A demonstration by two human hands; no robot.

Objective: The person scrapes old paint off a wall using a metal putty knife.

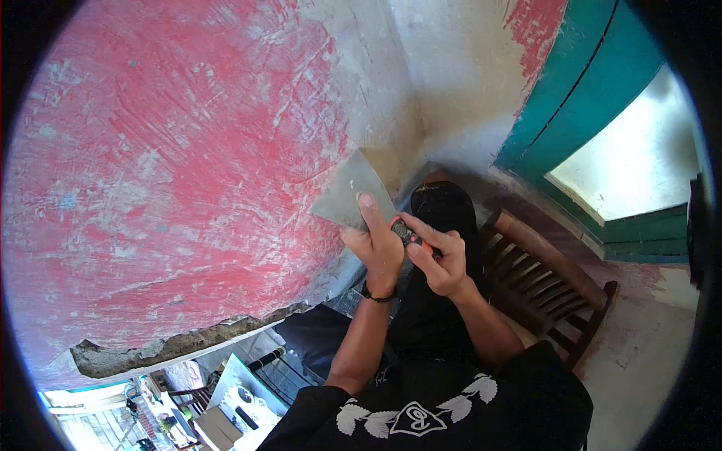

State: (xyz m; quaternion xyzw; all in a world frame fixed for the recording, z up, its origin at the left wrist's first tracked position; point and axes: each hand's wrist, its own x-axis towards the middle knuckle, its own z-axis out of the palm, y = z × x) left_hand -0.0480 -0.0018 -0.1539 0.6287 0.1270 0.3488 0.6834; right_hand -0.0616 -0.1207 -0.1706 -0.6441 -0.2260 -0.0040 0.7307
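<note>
A wide putty knife (354, 186) with a flat metal blade and a black-and-red handle is held before my lap, close to the wall. My right hand (443, 262) grips its handle. On the blade's lower part lies the thumb of my left hand (379, 242), with the other fingers curled at the blade's edge and partly hidden. Small pale flecks show on the blade. Beyond it stands a plastered wall (186, 186), its red paint scratched and patchy, with bare beige plaster (372, 84) towards the corner.
A wooden slatted chair (541, 276) stands at my right. Past it is a teal-painted frame (586, 96) around a bright pane. The wall's lower edge is broken (169, 349). At the lower left are a cardboard box (217, 428) and other household things.
</note>
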